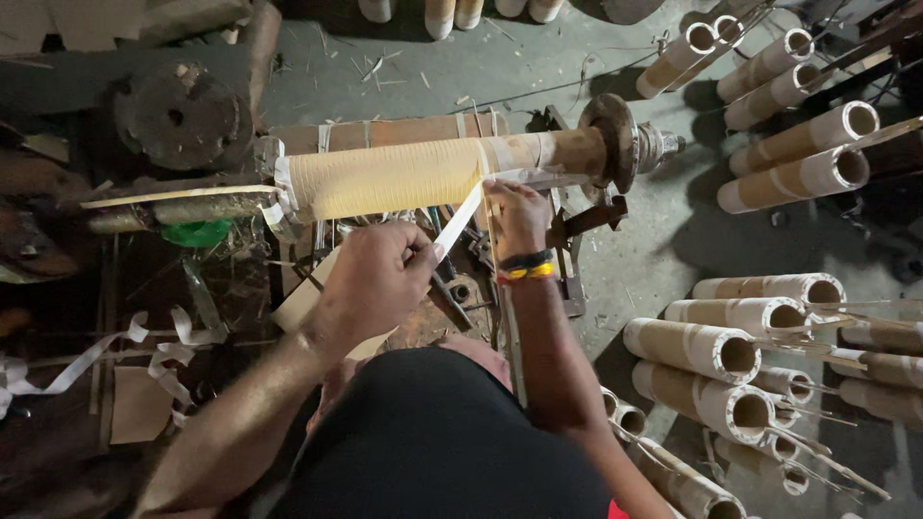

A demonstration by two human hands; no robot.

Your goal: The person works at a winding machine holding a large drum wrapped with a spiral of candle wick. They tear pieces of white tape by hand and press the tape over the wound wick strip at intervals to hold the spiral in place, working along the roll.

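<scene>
Head view, looking down over my own arms. My left hand (pixel 377 274) is closed in a fist around the lower end of a narrow white strip of tape (pixel 460 219), pulling it taut. The strip runs up and away from that hand to a long horizontal cardboard tube wrapped in pale yellow ribbed windings (pixel 404 175), which sits on a rusty metal spindle with a round flange (pixel 612 140) at its far right end. My right hand (pixel 516 216), with a dark and yellow wristband (pixel 526 266), is curled with its fingertips pressed at the point where the strip meets the tube; I cannot tell whether it pinches the strip or only steadies it.

Progress, as I judge it: the stretch of tube above my left hand is already covered in close yellow turns, while the part beyond my right hand, toward the flange, shows bare brown cardboard with a few white bands. So the wrapping looks partly done.

Right of my right hand, on the grey concrete floor (pixel 673 240), lie stacks of brown cardboard tubes with white bands (pixel 740 351). Left of my left hand, loose white strips (pixel 163 351) trail over the dark cluttered table (pixel 58 288).
</scene>
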